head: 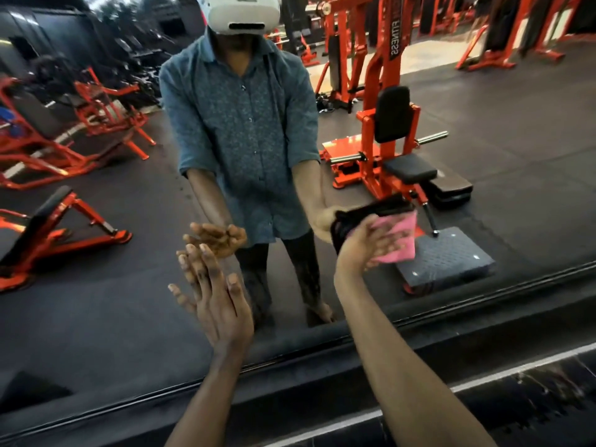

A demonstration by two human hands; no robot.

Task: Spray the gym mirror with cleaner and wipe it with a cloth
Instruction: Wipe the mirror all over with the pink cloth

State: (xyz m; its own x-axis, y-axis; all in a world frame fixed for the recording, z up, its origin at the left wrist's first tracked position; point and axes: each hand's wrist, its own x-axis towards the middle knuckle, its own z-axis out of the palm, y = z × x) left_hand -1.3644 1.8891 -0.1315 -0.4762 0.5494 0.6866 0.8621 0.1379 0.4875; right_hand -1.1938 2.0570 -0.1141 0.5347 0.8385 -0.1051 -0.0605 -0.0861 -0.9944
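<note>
The mirror is shiny, smooth glass. On the mirror, the pink cloth looks soft and matt.

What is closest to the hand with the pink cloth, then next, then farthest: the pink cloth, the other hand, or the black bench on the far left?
From the right hand, in the head view:
1. Pink cloth, under its fingers against the mirror.
2. Left hand, to its left, open.
3. Black bench, a reflection at far left.

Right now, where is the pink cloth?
In the head view, the pink cloth is right of centre, pressed flat on the mirror under the right hand, in front of the reflected orange machine.
</note>
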